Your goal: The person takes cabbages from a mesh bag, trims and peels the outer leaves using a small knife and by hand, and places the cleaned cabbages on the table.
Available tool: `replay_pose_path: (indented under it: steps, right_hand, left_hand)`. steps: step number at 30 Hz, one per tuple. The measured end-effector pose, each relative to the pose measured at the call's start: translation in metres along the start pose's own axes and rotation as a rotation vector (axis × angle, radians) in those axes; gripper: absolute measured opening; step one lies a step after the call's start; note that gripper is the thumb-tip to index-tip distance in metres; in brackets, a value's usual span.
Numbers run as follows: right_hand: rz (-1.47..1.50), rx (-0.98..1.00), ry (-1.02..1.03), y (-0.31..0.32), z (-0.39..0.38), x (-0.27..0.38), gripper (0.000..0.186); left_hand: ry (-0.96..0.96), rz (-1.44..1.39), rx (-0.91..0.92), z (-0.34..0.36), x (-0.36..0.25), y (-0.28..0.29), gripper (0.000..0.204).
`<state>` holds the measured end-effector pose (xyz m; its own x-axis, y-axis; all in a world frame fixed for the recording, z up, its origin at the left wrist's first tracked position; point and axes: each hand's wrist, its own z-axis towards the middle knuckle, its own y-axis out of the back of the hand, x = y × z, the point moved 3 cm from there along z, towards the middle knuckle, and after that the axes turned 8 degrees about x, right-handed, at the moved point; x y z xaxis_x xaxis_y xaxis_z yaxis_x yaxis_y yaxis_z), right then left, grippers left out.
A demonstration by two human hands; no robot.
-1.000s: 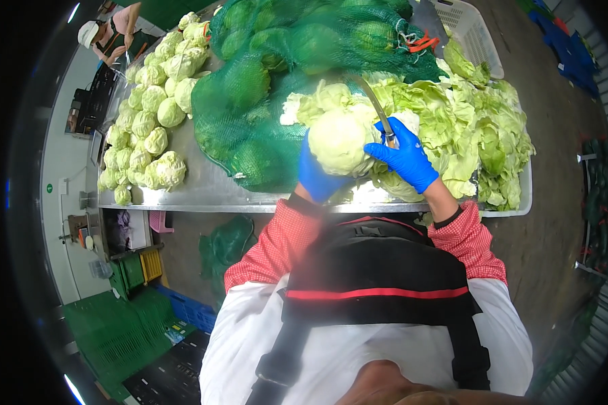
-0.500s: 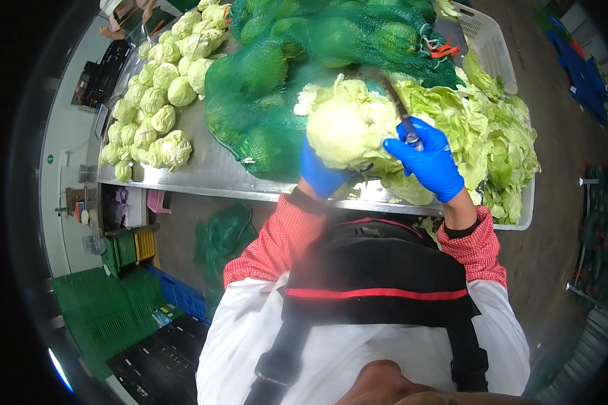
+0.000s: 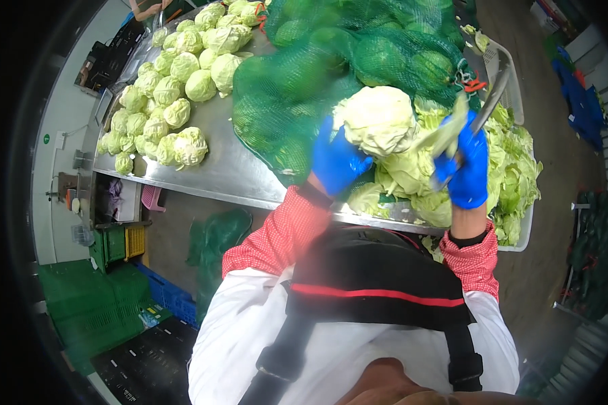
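Knife (image 3: 492, 102) (right hand (image 3: 470, 169)) points forward, slanting right.

Pale-green cabbage (image 3: 380, 121), red-checked sleeves (image 3: 271, 235)

blue-gloved hands (image 3: 340, 160) apart, forearms (image 3: 277, 229) forward

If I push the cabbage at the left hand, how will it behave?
The cabbage could roll, being nearly round. Its closely wrapped leaves suggest a firm, fairly heavy head, though the ruffled ones on its left side might tear.
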<state>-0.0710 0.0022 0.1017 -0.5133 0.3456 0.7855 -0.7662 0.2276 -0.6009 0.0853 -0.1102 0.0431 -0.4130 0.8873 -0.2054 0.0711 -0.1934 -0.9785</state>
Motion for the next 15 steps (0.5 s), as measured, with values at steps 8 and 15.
replay_pose_path:
  steps: [8, 15]
  right_hand:
    - [-0.537, -0.084, -0.383, 0.044, 0.061, -0.112, 0.046]
    - [-0.697, 0.016, -0.320, -0.050, 0.073, -0.160, 0.066]
  left_hand:
    - [0.058, 0.569, -0.360, -0.003, -0.057, 0.045, 0.038]
    - [-0.454, 0.673, -0.340, -0.006, -0.140, 0.057, 0.051]
